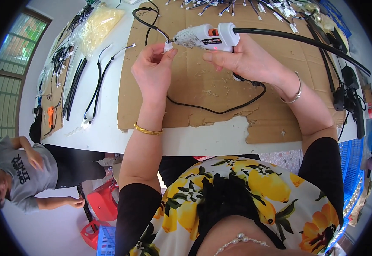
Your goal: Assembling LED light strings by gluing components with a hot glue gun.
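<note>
Between the fingertips of my left hand (154, 64) is a small white plug connector (168, 46), pinched upright. A dark cable (145, 21) runs from its top and loops away over the cardboard. My right hand (243, 59) is wrapped round a white hot glue gun (213, 37) with an orange part on top. Its nozzle, crusted with glue, points left and is right beside the connector; I cannot tell whether they touch. A thick black glue stick (297, 33) sticks out of the gun's back. The gun's thin black cord (220, 112) curves across the cardboard below.
Worn cardboard (203, 85) covers much of the white table (186, 141). Many wired connectors (254, 6) lie at the far edge. On the left are a clear plastic bag (98, 25), loose cables (98, 85) and an orange glue gun (50, 116). Another person (28, 170) is at the lower left.
</note>
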Demonstrator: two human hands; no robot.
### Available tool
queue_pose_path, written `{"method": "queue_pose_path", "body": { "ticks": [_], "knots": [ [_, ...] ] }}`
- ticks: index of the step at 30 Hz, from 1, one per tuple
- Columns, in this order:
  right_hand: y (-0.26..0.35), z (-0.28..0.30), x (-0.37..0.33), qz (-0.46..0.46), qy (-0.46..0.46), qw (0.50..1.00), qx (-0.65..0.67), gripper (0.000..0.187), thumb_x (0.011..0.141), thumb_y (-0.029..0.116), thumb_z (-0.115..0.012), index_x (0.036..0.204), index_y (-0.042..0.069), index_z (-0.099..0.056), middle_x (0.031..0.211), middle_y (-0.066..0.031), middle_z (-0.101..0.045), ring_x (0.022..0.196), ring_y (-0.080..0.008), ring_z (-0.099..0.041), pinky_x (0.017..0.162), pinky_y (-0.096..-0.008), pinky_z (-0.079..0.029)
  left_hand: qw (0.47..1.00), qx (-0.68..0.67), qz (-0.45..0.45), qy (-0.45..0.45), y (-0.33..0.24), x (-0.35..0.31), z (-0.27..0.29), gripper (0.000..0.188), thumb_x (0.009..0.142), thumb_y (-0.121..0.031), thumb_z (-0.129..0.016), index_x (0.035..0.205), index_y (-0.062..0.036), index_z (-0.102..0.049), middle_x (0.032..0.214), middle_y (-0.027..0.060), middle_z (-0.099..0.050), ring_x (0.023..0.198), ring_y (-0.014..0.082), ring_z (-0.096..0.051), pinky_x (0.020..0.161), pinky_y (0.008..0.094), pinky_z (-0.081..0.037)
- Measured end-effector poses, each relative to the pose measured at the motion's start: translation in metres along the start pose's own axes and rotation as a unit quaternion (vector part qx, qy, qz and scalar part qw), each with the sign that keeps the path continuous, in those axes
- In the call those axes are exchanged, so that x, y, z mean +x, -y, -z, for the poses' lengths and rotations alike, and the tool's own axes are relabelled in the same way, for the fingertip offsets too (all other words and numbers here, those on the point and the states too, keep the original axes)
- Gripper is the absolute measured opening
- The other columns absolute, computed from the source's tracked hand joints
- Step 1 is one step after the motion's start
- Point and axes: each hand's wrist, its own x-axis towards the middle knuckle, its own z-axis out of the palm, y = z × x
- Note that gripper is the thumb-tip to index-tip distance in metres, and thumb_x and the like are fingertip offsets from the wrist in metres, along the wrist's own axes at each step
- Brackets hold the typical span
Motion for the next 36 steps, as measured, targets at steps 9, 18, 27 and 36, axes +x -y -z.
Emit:
{"method": "queue_pose_path", "body": {
  "ticks": [9, 18, 27, 36],
  "knots": [
    [0.0001, 0.001, -0.0004, -0.003, -0.001, 1.0, 0.015, 0.024, 0.082, 0.029, -0.062, 0.087, 0.006, -0.057, 0.067, 0.004, -0.053, 0.059, -0.0017, -0.048, 0.046, -0.0184, -0.034, 1.0, -0.004, 0.009, -0.004, -0.0021, -0.0002, -0.0006, 0.02, 0.069, -0.004, -0.072, 0.085, 0.0022, -0.062, 0.072, 0.0062, -0.064, 0.062, 0.0083, -0.058, 0.059, 0.0212, -0.047],
    [-0.001, 0.0025, 0.0013, -0.008, -0.009, 1.0, 0.003, 0.024, 0.082, 0.03, -0.061, 0.086, 0.006, -0.057, 0.063, 0.0044, -0.052, 0.056, -0.0015, -0.047, 0.045, -0.018, -0.033, 0.999, -0.037, 0.031, -0.003, -0.0039, 0.0001, 0.0011, 0.02, 0.07, -0.003, -0.072, 0.086, 0.002, -0.062, 0.075, 0.0057, -0.064, 0.064, 0.0085, -0.058, 0.061, 0.0207, -0.046],
    [-0.0025, 0.0025, 0.0009, -0.01, -0.005, 1.0, 0.004, 0.023, 0.081, 0.028, -0.062, 0.086, 0.007, -0.057, 0.065, 0.0039, -0.053, 0.056, -0.0021, -0.049, 0.045, -0.0179, -0.033, 0.999, -0.03, 0.019, 0.007, -0.0032, 0.0001, 0.0011, 0.021, 0.069, -0.003, -0.072, 0.086, 0.0014, -0.062, 0.075, 0.0063, -0.064, 0.067, 0.0097, -0.06, 0.061, 0.0209, -0.047],
    [-0.0031, 0.0022, 0.0017, -0.005, 0.003, 1.0, 0.012, 0.024, 0.081, 0.028, -0.062, 0.087, 0.006, -0.055, 0.065, 0.0032, -0.052, 0.056, -0.0032, -0.05, 0.048, -0.0186, -0.035, 1.0, 0.007, -0.001, 0.016, 0.0005, 0.0009, 0.0019, 0.023, 0.066, -0.006, -0.075, 0.084, 0.0003, -0.061, 0.074, 0.0069, -0.064, 0.068, 0.0129, -0.061, 0.063, 0.0237, -0.048]
  ]
}}
